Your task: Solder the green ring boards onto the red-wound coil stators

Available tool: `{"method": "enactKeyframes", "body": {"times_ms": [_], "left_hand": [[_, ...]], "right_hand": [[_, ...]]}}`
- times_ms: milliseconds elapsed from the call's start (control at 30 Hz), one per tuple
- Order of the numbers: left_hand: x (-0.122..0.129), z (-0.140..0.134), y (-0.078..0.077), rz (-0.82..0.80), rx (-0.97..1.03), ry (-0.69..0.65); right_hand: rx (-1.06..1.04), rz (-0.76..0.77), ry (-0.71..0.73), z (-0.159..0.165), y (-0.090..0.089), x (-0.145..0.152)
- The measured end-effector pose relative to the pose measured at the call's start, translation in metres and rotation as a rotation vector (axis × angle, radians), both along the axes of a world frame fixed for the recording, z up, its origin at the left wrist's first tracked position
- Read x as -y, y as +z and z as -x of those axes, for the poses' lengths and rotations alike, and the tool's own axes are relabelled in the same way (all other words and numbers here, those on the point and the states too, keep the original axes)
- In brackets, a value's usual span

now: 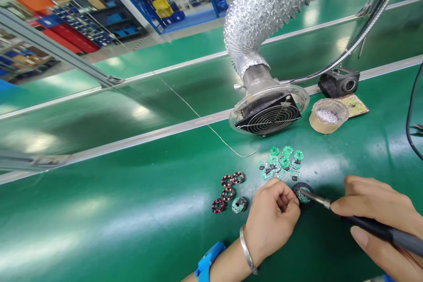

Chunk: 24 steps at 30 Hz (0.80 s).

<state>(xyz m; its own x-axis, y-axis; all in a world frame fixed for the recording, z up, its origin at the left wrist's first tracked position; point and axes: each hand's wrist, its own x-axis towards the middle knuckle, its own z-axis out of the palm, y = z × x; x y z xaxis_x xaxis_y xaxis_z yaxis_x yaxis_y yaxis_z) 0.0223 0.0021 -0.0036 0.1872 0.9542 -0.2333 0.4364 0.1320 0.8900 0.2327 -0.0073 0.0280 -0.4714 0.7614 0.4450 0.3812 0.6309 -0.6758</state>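
Observation:
My right hand (386,216) grips a soldering iron (370,224) by its black handle. The metal tip reaches a small round green circuit board (303,194), which sits on a dark round base (307,186). At the left edge of that board, my left hand (274,211) is closed with thumb and fingertips pinched together; what they hold is too small to make out. Left of this hand lie several copper-wound motor stators (228,194) and one stator topped with a green board (239,205). Beyond my fingers is a cluster of loose green round boards (280,161).
A fume extractor with a round grille (272,119) hangs from a silver duct (264,13) over the green bench (132,220). A tub of metal shavings (327,116), a sponge (355,105) and a black iron holder (340,83) stand at right. Thin solder wire (211,128) dangles down to the bench.

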Motion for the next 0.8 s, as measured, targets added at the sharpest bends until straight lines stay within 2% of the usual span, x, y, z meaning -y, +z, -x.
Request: {"method": "enactKeyframes", "body": {"times_ms": [100, 233, 400, 800], "left_hand": [[0.0, 0.0, 0.0, 0.0, 0.012, -0.001], [0.0, 0.0, 0.0, -0.007, 0.028, -0.001], [0.002, 0.001, -0.001, -0.027, 0.069, -0.007], [0.002, -0.001, -0.005, -0.274, 0.063, -0.033]], "right_hand": [[0.027, -0.05, -0.02, 0.0, -0.004, -0.003], [0.02, -0.125, -0.06, 0.013, -0.019, -0.012], [0.163, -0.113, -0.001, 0.026, -0.034, -0.018], [0.025, -0.085, 0.017, 0.018, -0.035, -0.018]]}}
